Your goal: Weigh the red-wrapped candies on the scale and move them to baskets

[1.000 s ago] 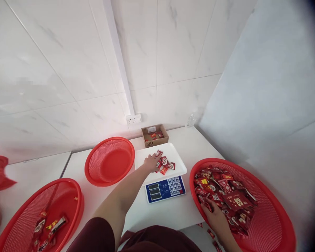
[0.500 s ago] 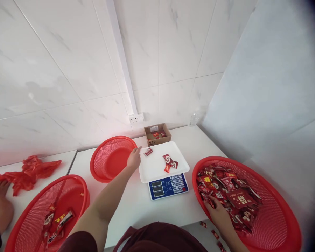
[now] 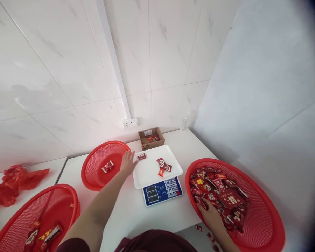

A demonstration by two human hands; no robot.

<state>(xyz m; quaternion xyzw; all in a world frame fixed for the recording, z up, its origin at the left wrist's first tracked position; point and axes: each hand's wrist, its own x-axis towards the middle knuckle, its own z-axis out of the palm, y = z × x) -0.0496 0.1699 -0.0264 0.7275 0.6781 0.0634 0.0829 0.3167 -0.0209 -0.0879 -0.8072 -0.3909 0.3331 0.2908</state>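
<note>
My left hand (image 3: 127, 162) is open, its fingers spread, between the middle red basket (image 3: 87, 176) and the white weighing tray. One red-wrapped candy (image 3: 108, 166) is in that basket. A small red candy (image 3: 141, 156) lies at the left edge of the tray (image 3: 144, 175), just beside my fingertips. Several more red candies (image 3: 162, 163) sit together near the tray's middle. At the right, my right hand (image 3: 209, 211) reaches over the near rim of a large red basket (image 3: 271, 224) heaped with red packets, its fingers closed on a red candy packet (image 3: 200, 202).
The tray rests on a blue electronic scale (image 3: 162, 190). Behind it stands a cardboard box (image 3: 152, 142) with candies inside. Another red basket (image 3: 9, 224) holds packets at lower left, near a red plastic bag (image 3: 26, 178). Several packets (image 3: 199, 228) lie below the table edge.
A candy now shows in the middle basket, which held none before. My left hand's fingers have spread. The other person's bare limb at the far left has left the view, which has shifted slightly.
</note>
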